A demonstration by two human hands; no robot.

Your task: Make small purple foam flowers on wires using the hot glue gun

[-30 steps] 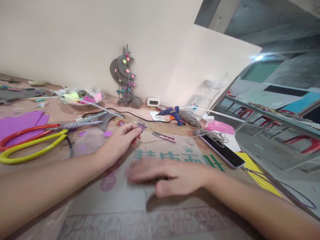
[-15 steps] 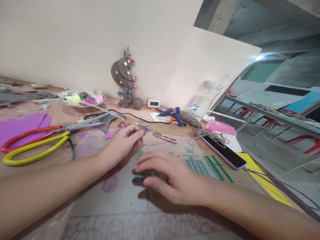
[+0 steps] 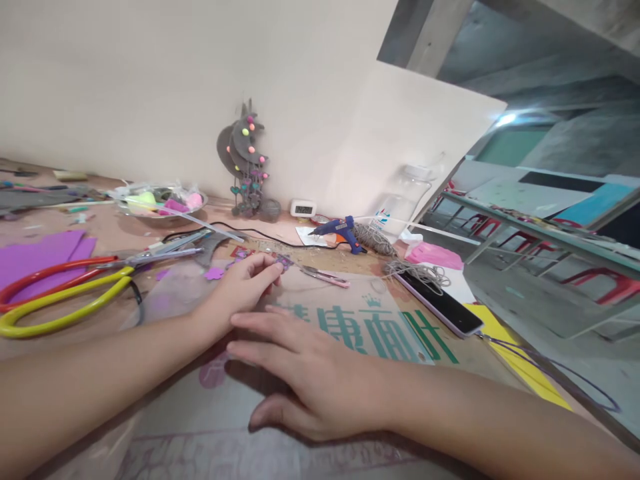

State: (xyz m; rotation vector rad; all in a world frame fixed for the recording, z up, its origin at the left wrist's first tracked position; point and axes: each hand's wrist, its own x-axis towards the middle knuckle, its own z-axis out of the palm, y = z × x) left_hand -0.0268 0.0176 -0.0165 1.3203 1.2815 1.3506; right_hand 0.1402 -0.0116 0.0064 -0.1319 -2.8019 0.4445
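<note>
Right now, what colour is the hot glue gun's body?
The hot glue gun has a blue body, best seen in the head view.

Left hand (image 3: 253, 280) curled at small purple piece (image 3: 287, 262), grip unclear. Right hand (image 3: 315, 377) spread over printed plastic sheet (image 3: 175, 420). Pink snips (image 3: 331, 278) near left fingertips, blue glue gun (image 3: 344, 231) behind. Scissors (image 3: 75, 313) left; phone (image 3: 447, 308) right, grey string (image 3: 431, 275) across its far end.

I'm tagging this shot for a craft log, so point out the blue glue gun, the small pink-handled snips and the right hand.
Blue glue gun (image 3: 341, 227): head view, on its body.
Small pink-handled snips (image 3: 328, 277): head view, near their middle.
Right hand (image 3: 320, 379): head view, on its back.
</note>
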